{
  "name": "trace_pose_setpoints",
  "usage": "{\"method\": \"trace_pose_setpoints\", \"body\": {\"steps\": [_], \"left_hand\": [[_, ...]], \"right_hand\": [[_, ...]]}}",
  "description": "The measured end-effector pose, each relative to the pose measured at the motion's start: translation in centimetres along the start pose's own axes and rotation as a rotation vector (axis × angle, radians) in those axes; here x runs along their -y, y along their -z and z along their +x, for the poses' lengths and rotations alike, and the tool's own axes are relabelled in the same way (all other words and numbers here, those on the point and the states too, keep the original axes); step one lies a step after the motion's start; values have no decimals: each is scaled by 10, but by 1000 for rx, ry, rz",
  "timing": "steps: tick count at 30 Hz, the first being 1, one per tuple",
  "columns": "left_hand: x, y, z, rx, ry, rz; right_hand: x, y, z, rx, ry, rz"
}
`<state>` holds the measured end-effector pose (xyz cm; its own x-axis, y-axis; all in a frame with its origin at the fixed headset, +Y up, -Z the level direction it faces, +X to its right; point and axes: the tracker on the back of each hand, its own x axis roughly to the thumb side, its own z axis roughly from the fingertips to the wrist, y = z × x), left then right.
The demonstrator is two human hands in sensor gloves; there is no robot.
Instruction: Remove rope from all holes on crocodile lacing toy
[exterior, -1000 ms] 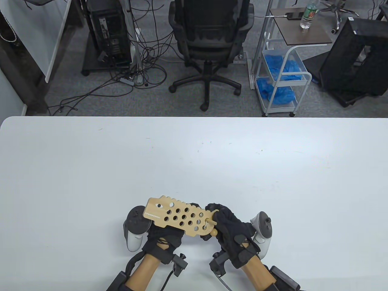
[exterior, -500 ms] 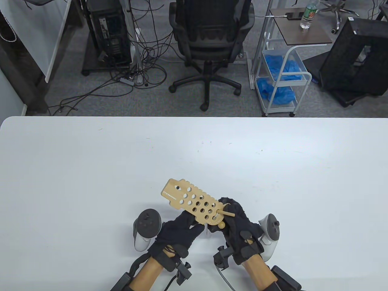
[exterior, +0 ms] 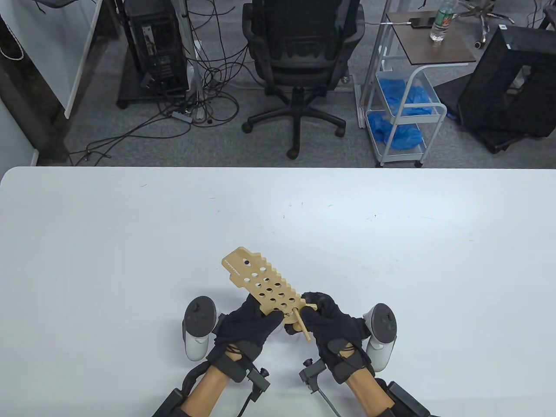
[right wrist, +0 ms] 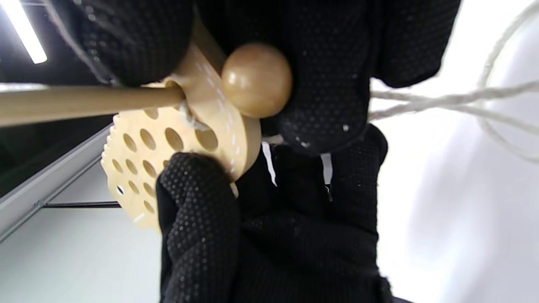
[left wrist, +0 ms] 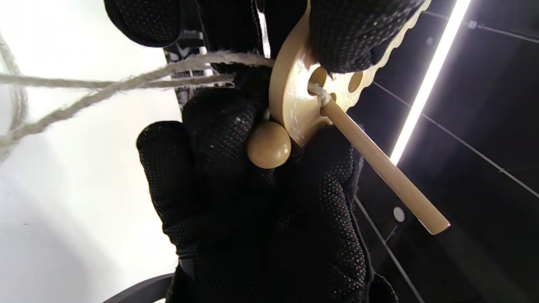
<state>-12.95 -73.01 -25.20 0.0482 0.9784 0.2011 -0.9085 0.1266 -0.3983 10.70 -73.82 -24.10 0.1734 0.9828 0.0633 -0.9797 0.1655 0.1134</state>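
While both hands pinch its near end above the table (exterior: 130, 226), the left hand (exterior: 247, 323) and right hand (exterior: 334, 325) hold the crocodile toy (exterior: 260, 284); pale wood, many round holes; its rope (left wrist: 126, 82) passes through an end hole; wooden needle (exterior: 302, 325) and bead (left wrist: 268, 144) sit there.

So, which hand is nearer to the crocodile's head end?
Left. The left hand holds the crocodile board at its lower middle edge, closer to the head. The right hand grips the tail end, beside the wooden needle.
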Motion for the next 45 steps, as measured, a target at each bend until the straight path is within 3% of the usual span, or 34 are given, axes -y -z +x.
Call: {"method": "trace_pose_setpoints", "body": {"steps": [12, 19, 24, 34, 39, 45], "left_hand": [[8, -4, -7, -147, 43, 7], [-3, -9, -4, -253, 183, 146], [-3, -6, -1, -229, 154, 86], [14, -4, 5, -219, 246, -32], [15, -2, 7, -217, 270, -59], [14, -1, 9, -140, 213, -74]], "right_hand": [[13, -5, 24, 270, -287, -170], [23, -7, 30, 292, -354, -252], [23, -9, 35, 351, -521, -291], [-2, -16, 39, 460, -778, -204], [0, -15, 39, 437, -770, -212], [26, -6, 28, 251, -575, -287]]}}
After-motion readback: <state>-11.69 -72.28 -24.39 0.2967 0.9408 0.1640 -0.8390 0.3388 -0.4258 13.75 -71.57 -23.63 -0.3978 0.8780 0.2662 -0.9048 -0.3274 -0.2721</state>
